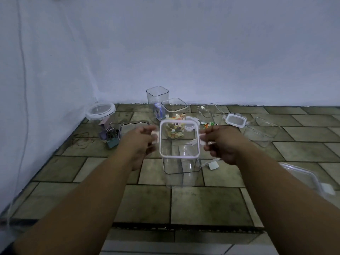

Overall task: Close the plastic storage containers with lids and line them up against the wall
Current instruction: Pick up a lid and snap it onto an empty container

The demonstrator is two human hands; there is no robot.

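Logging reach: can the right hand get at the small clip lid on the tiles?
Likely yes once freed: the small clip lid lies uncovered just beyond the right hand, which grips the square lid.

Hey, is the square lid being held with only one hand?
No, the left hand and the right hand each grip one side of the lid.

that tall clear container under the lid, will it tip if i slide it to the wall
Probably light: the tall container looks empty. Being tall on a narrow base, it may tip if pushed near the lid; push low. Smooth clear plastic is likely slick.
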